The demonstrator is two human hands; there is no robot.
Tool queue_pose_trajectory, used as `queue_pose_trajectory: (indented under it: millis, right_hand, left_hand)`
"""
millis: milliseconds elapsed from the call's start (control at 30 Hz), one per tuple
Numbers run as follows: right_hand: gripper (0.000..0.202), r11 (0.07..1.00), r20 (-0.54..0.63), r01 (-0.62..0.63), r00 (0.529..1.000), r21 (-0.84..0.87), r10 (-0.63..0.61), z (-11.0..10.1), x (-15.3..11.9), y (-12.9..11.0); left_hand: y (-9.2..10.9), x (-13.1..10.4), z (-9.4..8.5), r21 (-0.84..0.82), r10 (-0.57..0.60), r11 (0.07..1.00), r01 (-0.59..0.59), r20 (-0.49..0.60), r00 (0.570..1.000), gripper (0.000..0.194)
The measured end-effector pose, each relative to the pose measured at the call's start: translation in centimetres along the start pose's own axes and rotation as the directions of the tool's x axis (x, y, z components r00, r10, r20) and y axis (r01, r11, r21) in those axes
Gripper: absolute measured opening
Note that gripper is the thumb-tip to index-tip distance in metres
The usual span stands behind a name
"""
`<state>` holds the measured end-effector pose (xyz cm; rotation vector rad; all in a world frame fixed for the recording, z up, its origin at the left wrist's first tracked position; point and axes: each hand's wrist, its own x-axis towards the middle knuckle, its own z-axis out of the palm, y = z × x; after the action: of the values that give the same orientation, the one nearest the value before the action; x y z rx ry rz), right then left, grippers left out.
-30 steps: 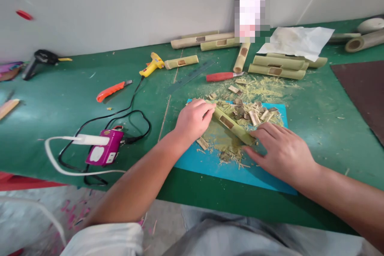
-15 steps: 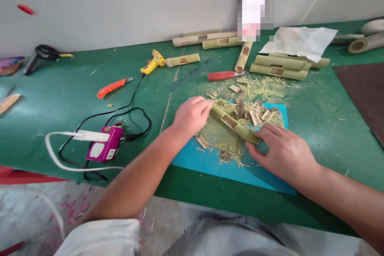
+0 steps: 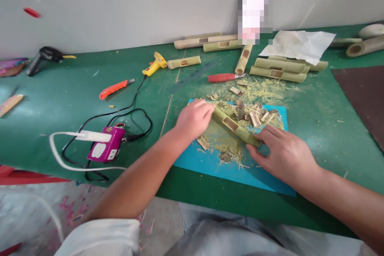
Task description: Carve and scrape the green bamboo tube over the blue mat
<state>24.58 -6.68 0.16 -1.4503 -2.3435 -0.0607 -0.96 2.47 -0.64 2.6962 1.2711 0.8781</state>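
Observation:
A green bamboo tube [image 3: 243,133] with a rectangular hole cut in its side lies slanted over a blue mat [image 3: 192,159]. Its far left end is gripped by my left hand [image 3: 196,117], fingers closed around it. At the near right end, my right hand [image 3: 283,153] pinches the tube between thumb and fingers. Bamboo chips and shavings [image 3: 255,118] are heaped just behind the tube, and more scraps [image 3: 226,156] lie in front of it. Beyond the mat rests a red-handled knife [image 3: 222,77], its blade pointing right.
Several cut bamboo tubes [image 3: 277,73] lie at the back, some under white paper [image 3: 298,45]. A yellow glue gun [image 3: 156,65], an orange utility knife [image 3: 114,89], a green ruler [image 3: 193,77] and a purple power adapter [image 3: 106,144] with cables are on the left. A dark mat [image 3: 364,100] sits right.
Both hands keep their hold on the bamboo tube, which has hardly moved on the mat. The whole view has shifted slightly.

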Motion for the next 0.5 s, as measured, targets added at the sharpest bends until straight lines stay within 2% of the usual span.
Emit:
queue_pose_trajectory:
  millis: [67, 167, 300, 400, 500]
  right_hand:
    - [0.020, 1.000, 0.003, -0.005, 1.000, -0.008, 0.005, 0.0, 0.0, 0.0]
    - [0.020, 1.000, 0.010, -0.014, 1.000, 0.003, 0.014, 0.0, 0.0, 0.0]
    - [0.018, 1.000, 0.010, -0.028, 1.000, 0.014, 0.028, 0.1, 0.0, 0.0]
    - [0.019, 1.000, 0.005, -0.021, 1.000, 0.011, 0.021, 0.1, 0.0, 0.0]
    - [0.020, 1.000, 0.011, -0.028, 1.000, 0.010, 0.028, 0.2, 0.0, 0.0]
  left_hand:
    - [0.1, 0.0, 0.0, 0.017, -0.005, 1.000, 0.005, -0.017, 1.000, 0.023]
    - [0.5, 0.0, 0.1, -0.018, 0.038, 0.999, -0.038, 0.019, 0.999, 0.025]
    - [1.2, -0.1, 0.2, -0.025, 0.009, 1.000, -0.009, 0.004, 1.000, 0.024]
    - [1.3, -0.2, 0.2, -0.065, 0.050, 0.997, -0.047, 0.052, 0.997, 0.023]
    - [1.1, -0.3, 0.1, -0.071, -0.001, 0.997, 0.004, 0.036, 0.999, 0.023]
